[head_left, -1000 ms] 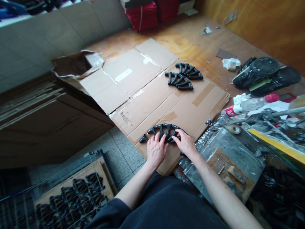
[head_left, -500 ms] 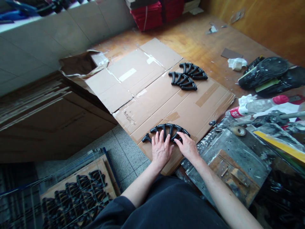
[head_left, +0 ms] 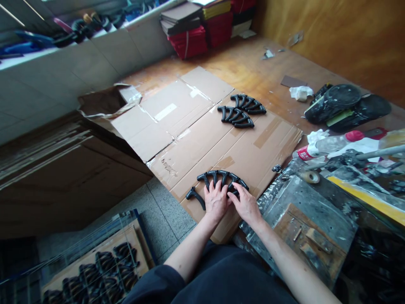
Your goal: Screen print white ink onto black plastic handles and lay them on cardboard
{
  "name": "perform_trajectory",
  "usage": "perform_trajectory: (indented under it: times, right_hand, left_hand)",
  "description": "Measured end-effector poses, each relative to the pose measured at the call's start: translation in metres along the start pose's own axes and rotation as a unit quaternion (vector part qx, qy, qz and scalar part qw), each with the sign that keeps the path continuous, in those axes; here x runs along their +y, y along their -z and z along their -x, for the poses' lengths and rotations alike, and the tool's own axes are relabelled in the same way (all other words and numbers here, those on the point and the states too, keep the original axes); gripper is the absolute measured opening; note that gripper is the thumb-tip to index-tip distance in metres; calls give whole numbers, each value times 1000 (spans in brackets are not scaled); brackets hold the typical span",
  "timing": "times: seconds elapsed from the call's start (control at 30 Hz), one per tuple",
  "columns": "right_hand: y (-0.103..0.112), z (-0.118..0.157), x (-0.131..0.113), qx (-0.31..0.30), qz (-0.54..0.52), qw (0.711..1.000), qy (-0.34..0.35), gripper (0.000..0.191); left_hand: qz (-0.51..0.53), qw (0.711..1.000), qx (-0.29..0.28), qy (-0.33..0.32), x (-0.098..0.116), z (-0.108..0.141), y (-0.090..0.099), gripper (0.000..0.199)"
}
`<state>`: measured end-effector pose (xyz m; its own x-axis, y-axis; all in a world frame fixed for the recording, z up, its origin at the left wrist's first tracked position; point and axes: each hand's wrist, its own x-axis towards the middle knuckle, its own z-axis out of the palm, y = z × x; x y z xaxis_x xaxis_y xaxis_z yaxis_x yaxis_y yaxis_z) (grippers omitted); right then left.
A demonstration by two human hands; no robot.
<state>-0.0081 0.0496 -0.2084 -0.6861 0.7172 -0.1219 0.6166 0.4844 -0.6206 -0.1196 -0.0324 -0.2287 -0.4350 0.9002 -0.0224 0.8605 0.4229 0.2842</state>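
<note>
Several black curved parts (head_left: 222,175) lie in a fan near the front edge of the flattened cardboard (head_left: 202,147). My left hand (head_left: 216,201) rests on their lower ends with its fingers spread. At the right side of the fan, my right hand (head_left: 247,205) touches the parts, its thumb and fingers bent and apart. One single black part (head_left: 196,197) lies separate, to the left of the fan. Farther back on the cardboard, two more fans of black parts (head_left: 236,117) lie against each other.
A rack tray (head_left: 139,244) holding black parts stands low at the left. To the right are a metal plate (head_left: 311,198), a tape roll (head_left: 310,177), a plastic bottle (head_left: 332,142) and dark containers (head_left: 341,99). Red stacks (head_left: 189,41) stand at the back.
The leftmost part now lies apart from the fan, with a gap between them. Both hands remain on the fan and the right hand has come closer to the left. The camera view has shifted.
</note>
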Motion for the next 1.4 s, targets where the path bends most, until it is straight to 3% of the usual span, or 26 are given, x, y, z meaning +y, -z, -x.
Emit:
perform_trajectory:
  times: [0.1, 0.23, 0.43, 0.7, 0.93, 1.17, 1.4]
  right_hand:
    - [-1, 11, -2, 27, -12, 999, 32, 47]
    - [-7, 26, 0, 35, 37, 997, 50, 45]
    - [-25, 36, 11, 26, 123, 991, 52, 41]
    - [-35, 34, 13, 41, 111, 993, 21, 40]
    - [-27, 31, 7, 34, 83, 996, 6, 40]
    - [-2, 42, -1, 26, 5, 999, -33, 42]
    - [43, 96, 25, 142, -30, 987, -68, 30]
  left_hand:
    - [-5, 999, -1, -41, -16, -19, 8, 44]
    - [-17, 997, 33, -61, -33, -64, 25, 45]
    - [-23, 994, 56, -90, -33, -116, 32, 44]
    - [-26, 991, 32, -127, -33, -119, 1, 48]
    - [-35, 990, 37, -129, -35, -120, -1, 50]
    - [-67, 987, 42, -138, -35, -120, 1, 46]
    - [-102, 980, 44, -168, -44, -123, -3, 59]
